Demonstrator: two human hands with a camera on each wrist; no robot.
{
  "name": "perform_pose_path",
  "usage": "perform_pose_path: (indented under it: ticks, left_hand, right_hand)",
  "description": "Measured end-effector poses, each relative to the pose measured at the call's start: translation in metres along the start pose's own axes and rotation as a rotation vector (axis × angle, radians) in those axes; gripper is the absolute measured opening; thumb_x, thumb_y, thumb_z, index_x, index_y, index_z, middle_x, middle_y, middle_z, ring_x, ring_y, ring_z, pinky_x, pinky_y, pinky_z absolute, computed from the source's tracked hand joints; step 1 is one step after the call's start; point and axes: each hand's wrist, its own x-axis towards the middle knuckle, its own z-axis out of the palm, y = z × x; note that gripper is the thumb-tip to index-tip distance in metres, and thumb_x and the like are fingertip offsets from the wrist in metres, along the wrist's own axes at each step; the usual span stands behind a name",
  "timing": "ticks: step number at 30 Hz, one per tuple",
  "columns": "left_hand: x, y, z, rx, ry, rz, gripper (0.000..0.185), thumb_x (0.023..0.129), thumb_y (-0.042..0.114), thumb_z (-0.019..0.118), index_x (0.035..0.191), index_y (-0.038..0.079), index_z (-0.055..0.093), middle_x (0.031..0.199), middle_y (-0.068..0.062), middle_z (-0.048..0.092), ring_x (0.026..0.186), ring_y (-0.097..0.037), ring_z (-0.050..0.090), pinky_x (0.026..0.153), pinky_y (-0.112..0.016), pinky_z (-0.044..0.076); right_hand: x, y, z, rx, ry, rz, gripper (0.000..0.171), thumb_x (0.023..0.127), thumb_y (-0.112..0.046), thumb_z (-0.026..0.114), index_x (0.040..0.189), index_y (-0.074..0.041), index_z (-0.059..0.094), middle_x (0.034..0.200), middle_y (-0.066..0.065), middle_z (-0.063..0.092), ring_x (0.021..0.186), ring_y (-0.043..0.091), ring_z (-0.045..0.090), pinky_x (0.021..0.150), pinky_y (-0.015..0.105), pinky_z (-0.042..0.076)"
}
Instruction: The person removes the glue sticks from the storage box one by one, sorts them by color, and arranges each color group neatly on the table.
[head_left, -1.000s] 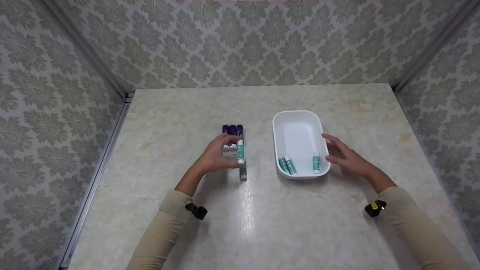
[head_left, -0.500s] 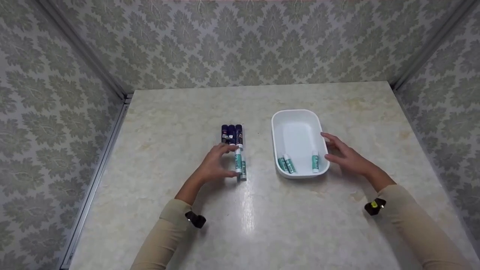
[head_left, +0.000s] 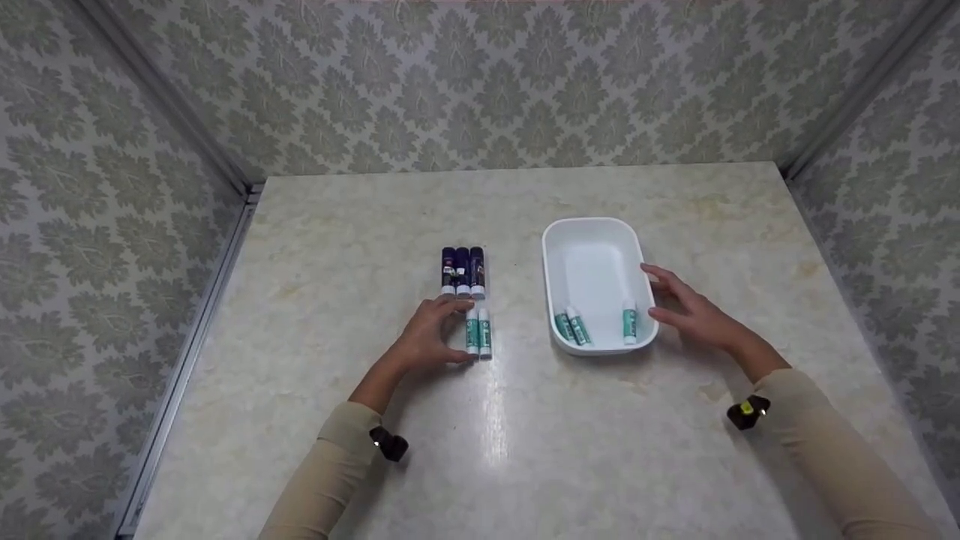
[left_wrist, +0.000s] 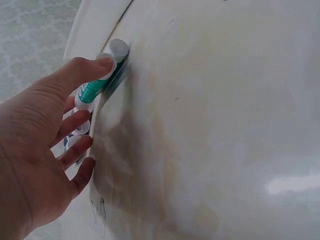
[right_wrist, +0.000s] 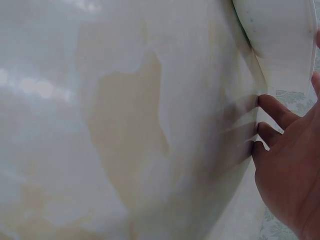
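While the left hand (head_left: 429, 339) pinches a green glue stick (head_left: 472, 331), the right hand (head_left: 690, 311) rests with relaxed fingers against the white tray (head_left: 556, 240).

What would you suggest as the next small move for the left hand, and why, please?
Probably pinch the nearer teal tube firmly and lift it toward the white tray. The left hand already has its fingers curled on that tube, three teal tubes already lie in the tray, and the right hand rests at the tray's side.
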Motion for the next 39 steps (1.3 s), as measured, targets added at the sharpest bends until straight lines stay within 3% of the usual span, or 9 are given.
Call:
perform_pose_path:
  ticks: [6,23,28,34,39]
  left_hand:
    - [-0.0010,-0.0009,0.0026,0.049,-0.018,-0.019,0.090,0.080,0.027,0.104,0.159,0.020,0.063,0.171,-0.009,0.055,0.153,-0.037,0.049,0.130,-0.058,0.046]
    - [-0.0024,0.0038,0.0049,0.051,-0.050,-0.113,0.096,0.080,0.029,0.104,0.165,0.029,0.058,0.178,-0.006,0.047,0.163,-0.034,0.040,0.135,-0.059,0.040]
    - [-0.0026,0.0017,0.0041,0.034,-0.050,-0.093,0.098,0.080,0.028,0.103,0.166,0.028,0.057,0.179,-0.010,0.044,0.163,-0.037,0.039,0.135,-0.063,0.039]
    - [-0.0004,0.0025,-0.0002,0.024,-0.036,-0.022,0.098,0.080,0.028,0.103,0.166,0.024,0.057,0.174,-0.015,0.049,0.158,-0.040,0.044,0.131,-0.064,0.042]
    - [0.0010,0.0074,-0.0029,0.010,-0.039,-0.031,0.100,0.079,0.029,0.104,0.167,0.030,0.056,0.170,-0.013,0.051,0.156,-0.037,0.047,0.129,-0.063,0.046]
  right_hand:
    - [-0.0009,0.0015,-0.0014,0.015,-0.010,-0.034,0.082,0.115,-0.028,0.066,0.182,-0.026,0.017,0.177,0.030,0.041,0.166,0.053,0.038,0.135,0.082,0.017]
    - [-0.0014,0.0013,0.0000,-0.009,-0.005,0.005,0.082,0.115,-0.037,0.067,0.181,-0.030,0.018,0.180,0.028,0.039,0.170,0.052,0.032,0.136,0.082,0.016]
    - [-0.0011,0.0009,0.0002,-0.004,-0.003,-0.004,0.081,0.115,-0.037,0.066,0.181,-0.030,0.020,0.180,0.027,0.038,0.170,0.052,0.033,0.136,0.082,0.016]
    - [-0.0009,0.0025,-0.0002,-0.001,-0.005,-0.014,0.080,0.116,-0.035,0.065,0.181,-0.029,0.019,0.179,0.028,0.039,0.169,0.051,0.035,0.136,0.081,0.017]
    - [-0.0012,0.0029,-0.0001,-0.006,-0.010,-0.001,0.081,0.115,-0.038,0.065,0.181,-0.032,0.018,0.181,0.027,0.037,0.170,0.051,0.033,0.136,0.081,0.017]
